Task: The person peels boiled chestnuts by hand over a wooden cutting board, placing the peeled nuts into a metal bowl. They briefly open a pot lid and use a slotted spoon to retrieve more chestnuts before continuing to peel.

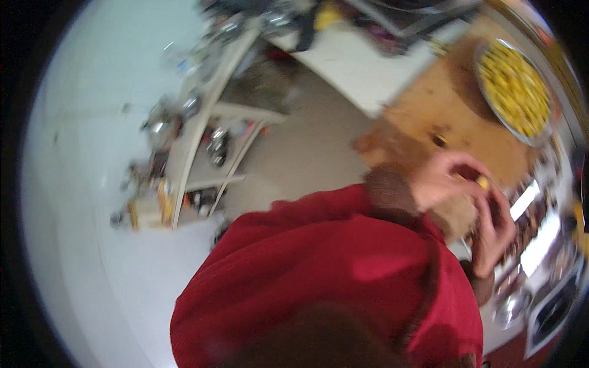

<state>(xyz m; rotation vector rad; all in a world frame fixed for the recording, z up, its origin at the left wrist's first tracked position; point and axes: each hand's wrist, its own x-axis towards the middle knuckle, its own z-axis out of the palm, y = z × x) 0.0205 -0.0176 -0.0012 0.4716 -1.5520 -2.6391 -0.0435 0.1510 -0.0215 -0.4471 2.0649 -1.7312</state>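
Observation:
Both my hands meet over the near edge of an orange-brown wooden board (425,103). A small yellow food piece (483,183) sits between the fingertips where they come together. My left hand (439,177) curves in from the upper side, its thumb and forefinger forming a ring. From the lower side comes my right hand (494,230), fingers bent towards the same piece. Beyond them, a round metal-rimmed dish (481,94) is heaped with yellow finger-shaped food pieces (515,89). A small dark and yellow item (440,140) lies on the board near my left hand. Motion blur hides finer detail.
To the left stands a white shelf unit (193,152) with metal pots (161,126). A white worktop (349,64) adjoins the board. On the right are rows of small brown pieces (529,230), a shiny bowl (514,308) and a white-rimmed dark tray (552,306), all blurred.

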